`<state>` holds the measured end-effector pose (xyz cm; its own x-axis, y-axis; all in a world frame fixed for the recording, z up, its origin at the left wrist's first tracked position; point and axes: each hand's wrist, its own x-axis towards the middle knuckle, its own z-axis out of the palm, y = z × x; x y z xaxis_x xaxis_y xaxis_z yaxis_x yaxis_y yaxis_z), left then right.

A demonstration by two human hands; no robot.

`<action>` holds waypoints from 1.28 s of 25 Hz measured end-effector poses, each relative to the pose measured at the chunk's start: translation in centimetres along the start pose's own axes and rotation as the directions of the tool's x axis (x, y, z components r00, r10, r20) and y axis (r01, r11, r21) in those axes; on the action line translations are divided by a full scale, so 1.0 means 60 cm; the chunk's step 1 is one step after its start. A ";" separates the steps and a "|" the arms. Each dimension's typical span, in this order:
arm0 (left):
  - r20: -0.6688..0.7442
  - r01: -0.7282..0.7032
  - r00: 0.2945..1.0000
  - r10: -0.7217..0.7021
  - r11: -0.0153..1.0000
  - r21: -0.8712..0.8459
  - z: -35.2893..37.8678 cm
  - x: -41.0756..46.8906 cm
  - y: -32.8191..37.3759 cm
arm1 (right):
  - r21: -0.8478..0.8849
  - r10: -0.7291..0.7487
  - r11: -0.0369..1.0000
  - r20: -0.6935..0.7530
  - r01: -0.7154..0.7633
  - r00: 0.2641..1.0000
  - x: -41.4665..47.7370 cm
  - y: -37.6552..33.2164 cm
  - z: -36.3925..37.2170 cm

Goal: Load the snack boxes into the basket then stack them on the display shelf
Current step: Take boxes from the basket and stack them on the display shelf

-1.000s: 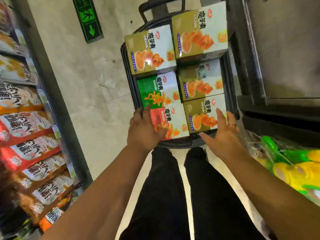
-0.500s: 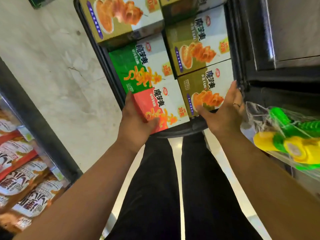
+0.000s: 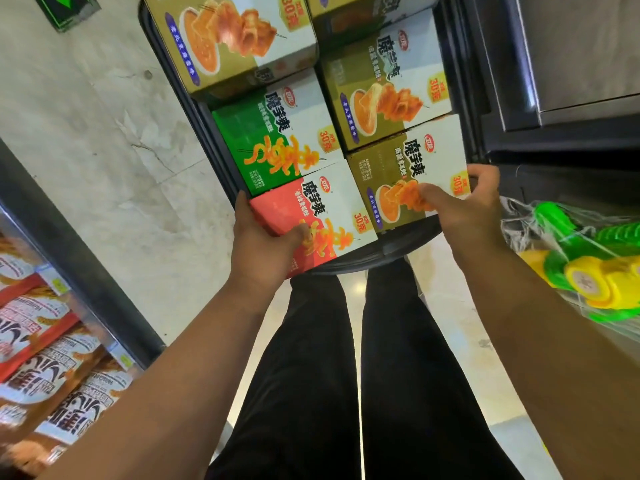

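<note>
A black basket (image 3: 391,249) on the floor in front of me holds several snack boxes lying flat. Nearest me on the left lies a red box (image 3: 332,216), and my left hand (image 3: 263,251) grips its near left corner, thumb on top. Beside it on the right lies an olive box (image 3: 408,168), which my right hand (image 3: 460,206) holds at its near right corner, fingers curled over the edge. Behind these lie a green box (image 3: 273,140) and more olive boxes (image 3: 388,88).
A display shelf with snack packs (image 3: 41,344) runs along the left behind a dark upright. On the right stands a dark metal unit (image 3: 571,64), and below it lie bagged green and yellow toys (image 3: 588,261). My legs stand on pale floor tiles.
The camera has come closer to the basket. My left hand now grips the red box's corner, and my right hand has curled from open fingers round the olive box's corner.
</note>
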<state>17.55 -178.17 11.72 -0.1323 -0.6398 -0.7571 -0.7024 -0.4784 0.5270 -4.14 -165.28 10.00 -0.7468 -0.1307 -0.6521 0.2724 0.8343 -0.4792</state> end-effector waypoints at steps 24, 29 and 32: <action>0.233 0.132 0.957 -0.175 0.973 0.189 -0.034 0.023 0.037 | 0.295 -0.107 0.952 0.058 0.085 0.993 -0.034 0.019 -0.015; 0.312 0.126 0.935 -0.167 0.981 0.150 -0.064 -0.006 0.054 | 0.357 -0.086 0.932 0.077 0.053 0.993 -0.053 -0.002 -0.043; 0.334 0.107 0.936 -0.109 0.994 0.026 -0.101 -0.046 0.068 | 0.371 -0.085 0.927 0.066 0.055 0.994 -0.083 -0.020 -0.084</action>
<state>19.28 -181.99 18.26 -0.2809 -0.3459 -0.8953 -0.7304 -0.5281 0.4332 -3.83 -162.91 16.77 -0.7258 -0.2358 -0.6462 0.4366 0.5680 -0.6977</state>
